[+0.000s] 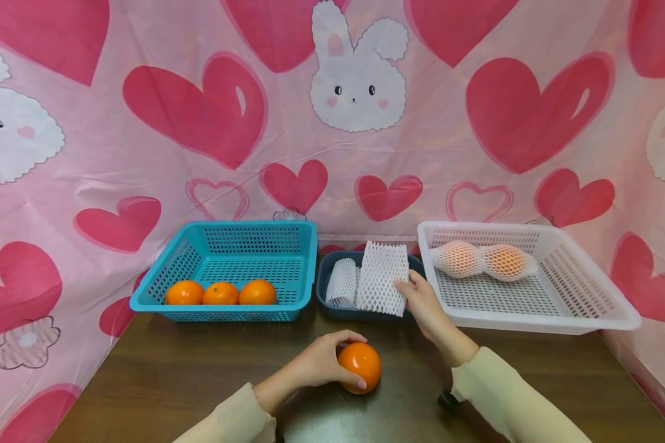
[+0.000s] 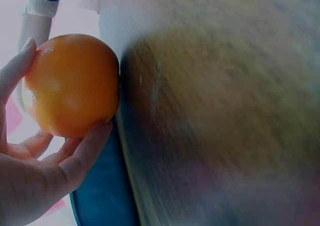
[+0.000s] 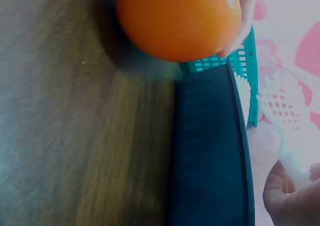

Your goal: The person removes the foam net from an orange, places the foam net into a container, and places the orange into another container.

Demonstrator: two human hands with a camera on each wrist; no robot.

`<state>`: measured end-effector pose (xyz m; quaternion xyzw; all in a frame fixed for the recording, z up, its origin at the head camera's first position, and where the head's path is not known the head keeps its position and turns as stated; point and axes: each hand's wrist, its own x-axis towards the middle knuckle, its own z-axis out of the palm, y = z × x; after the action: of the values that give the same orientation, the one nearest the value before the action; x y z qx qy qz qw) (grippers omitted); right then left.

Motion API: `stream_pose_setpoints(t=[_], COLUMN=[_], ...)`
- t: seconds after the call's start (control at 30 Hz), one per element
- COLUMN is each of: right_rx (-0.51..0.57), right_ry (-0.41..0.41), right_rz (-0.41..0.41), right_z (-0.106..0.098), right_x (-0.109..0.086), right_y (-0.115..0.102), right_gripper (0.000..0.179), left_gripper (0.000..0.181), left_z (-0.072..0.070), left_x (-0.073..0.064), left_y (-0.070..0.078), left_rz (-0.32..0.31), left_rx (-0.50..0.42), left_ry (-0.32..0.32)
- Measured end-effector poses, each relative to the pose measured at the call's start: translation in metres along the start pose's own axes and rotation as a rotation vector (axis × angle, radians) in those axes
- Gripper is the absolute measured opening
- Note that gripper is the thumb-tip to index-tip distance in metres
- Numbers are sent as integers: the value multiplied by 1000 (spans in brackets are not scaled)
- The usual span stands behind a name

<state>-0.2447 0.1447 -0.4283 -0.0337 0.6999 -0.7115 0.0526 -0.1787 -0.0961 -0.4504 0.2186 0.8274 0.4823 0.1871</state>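
An orange (image 1: 360, 368) rests on the dark wooden table, and my left hand (image 1: 328, 362) holds it from the left, thumb in front and fingers behind. The left wrist view shows the thumb and fingertips around the orange (image 2: 72, 86). Over the small dark blue tray (image 1: 332, 309), my right hand (image 1: 423, 303) pinches a white foam mesh sleeve (image 1: 384, 278) by its right edge. That sleeve hangs upright and looks flat. In the right wrist view, the sleeve (image 3: 292, 156) is pinched between thumb and finger. Another foam sleeve (image 1: 342, 282) lies in the tray.
A turquoise basket (image 1: 224, 315) at the left holds three oranges (image 1: 257, 292). At the right, a white basket (image 1: 537, 322) contains two fruits in foam mesh (image 1: 507, 263). A pink heart-and-rabbit cloth (image 1: 360, 154) hangs behind the table (image 1: 199, 363).
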Motion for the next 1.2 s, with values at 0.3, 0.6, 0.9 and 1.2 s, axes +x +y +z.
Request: stream_pose_setpoints(t=[0.3,0.6,0.9,1.2], right_rx=[-49,-104,-176,-572], right_ry=[87,217,248,145], right_rz=[19,48,52,-35], right_z=[9,11,11,13], right_x=[13,26,30,27], right_y=[-3,1,5,9], right_gripper=[59,63,72,63], left_gripper=[61,60,61,61], left_z=[-1,0,1,1], left_x=[-1,-1,-1,0], left_y=[-1,0,0,-1], left_rz=[23,4,0,9], left_rx=[-8,-1,4,-8], left_ry=[-11,-15,-9,-27])
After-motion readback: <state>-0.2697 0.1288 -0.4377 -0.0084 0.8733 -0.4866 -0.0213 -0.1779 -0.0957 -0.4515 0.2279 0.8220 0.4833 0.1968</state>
